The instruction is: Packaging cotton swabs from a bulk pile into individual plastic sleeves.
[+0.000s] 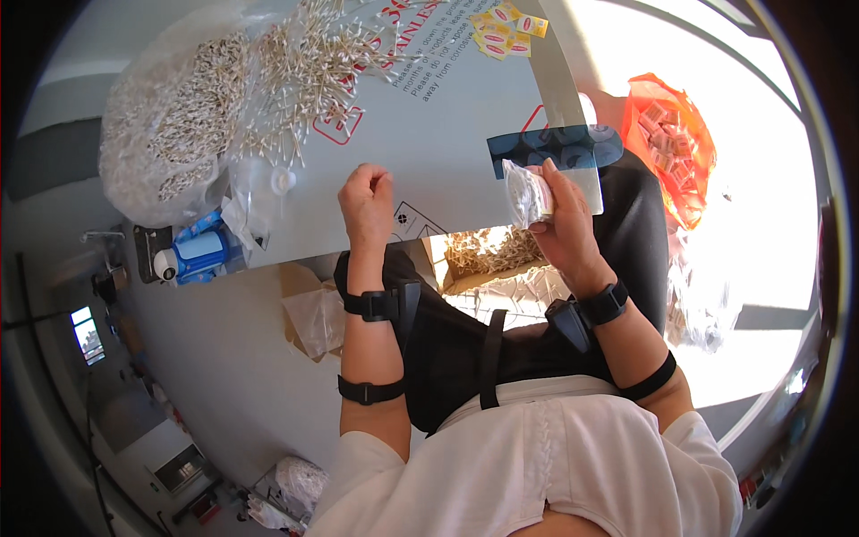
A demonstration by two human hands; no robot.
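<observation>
My left hand (366, 204) is raised over the grey printed board, its fingers curled in and the thumb pressed against them. Whatever may be between those fingertips is hidden. In my right hand (570, 219), near the board's right edge, is a small clear plastic bag (526, 195) with whitish contents and a bit of print. The thumb lies along the bag's side. Just beyond it a dark translucent film strip (546, 148) with round shapes lies across the board edge. Loose cotton swabs (300, 76) are heaped beyond my left hand, spilling from a large clear bag (170, 134).
Yellow-and-white labels (506, 34) lie at the far edge of the grey board (447, 116). An orange bag (667, 148) of small packs stands at right. Below the board are a box of swabs (492, 252) and an open carton (309, 309). A blue bottle (199, 254) is at left.
</observation>
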